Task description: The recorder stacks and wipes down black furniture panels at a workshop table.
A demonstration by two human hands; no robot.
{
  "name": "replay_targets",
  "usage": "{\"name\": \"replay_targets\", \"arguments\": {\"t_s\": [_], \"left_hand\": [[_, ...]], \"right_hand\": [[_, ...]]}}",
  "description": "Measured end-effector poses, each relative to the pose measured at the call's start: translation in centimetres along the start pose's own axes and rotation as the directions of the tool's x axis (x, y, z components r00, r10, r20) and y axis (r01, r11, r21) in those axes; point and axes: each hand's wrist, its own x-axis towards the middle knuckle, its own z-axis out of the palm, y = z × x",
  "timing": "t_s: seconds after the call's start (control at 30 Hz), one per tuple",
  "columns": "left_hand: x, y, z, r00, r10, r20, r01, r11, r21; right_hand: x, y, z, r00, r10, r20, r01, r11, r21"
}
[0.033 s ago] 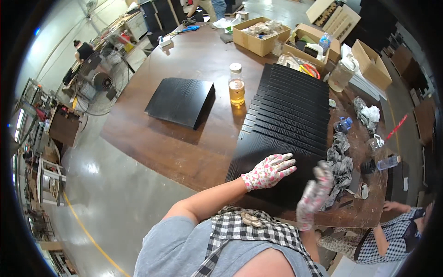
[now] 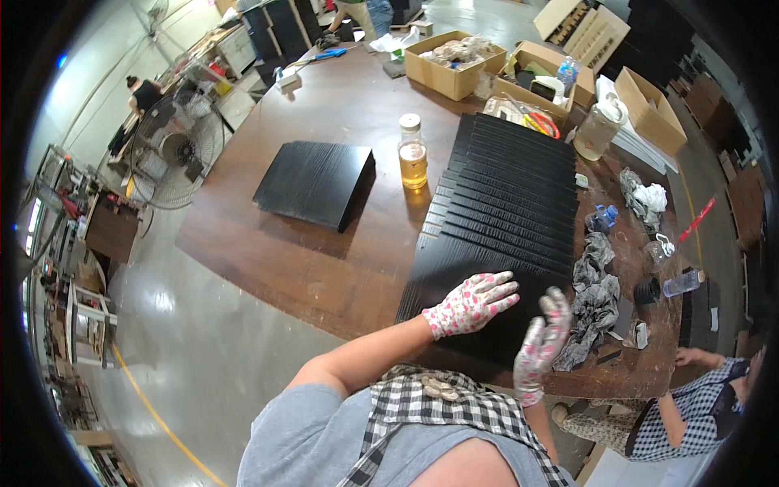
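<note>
Both gloved hands lie open on the nearest black panel: left hand flat, right hand apparently touching its edge, crumpled grey rag just beside.

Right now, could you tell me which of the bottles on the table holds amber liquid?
The capped bottle standing upright between the two stacks of black panels. The small bottles at the table's right edge look clear or bluish.
</note>
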Motion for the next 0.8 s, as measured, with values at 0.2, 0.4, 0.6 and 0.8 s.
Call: {"name": "replay_targets", "arguments": {"t_s": [0.2,0.4,0.6,0.8], "left_hand": [[1.3,-0.1,0.1,0.997,0.078,-0.009,-0.079,0.988,-0.132],[-0.7,-1.9,-1.8,0.973,-0.032,-0.228,0.022,0.999,-0.044],[-4.6,-6.3,-4.0,0.746,-0.585,-0.319,0.532,0.811,-0.245],[-6.1,-8.1,-2.6,0.650,-0.740,0.173,0.554,0.306,-0.775]], "right_hand": [[-2.7,5.9,4.0,0.971,-0.236,0.026,0.206,0.783,-0.587],[-2.9,6.0,5.0,0.982,-0.172,0.072,0.177,0.744,-0.644],[-3.0,5.9,4.9,0.979,-0.198,0.038,0.170,0.710,-0.684],[-3.1,7.1,4.4,0.978,-0.206,-0.024,0.147,0.772,-0.618]]}}
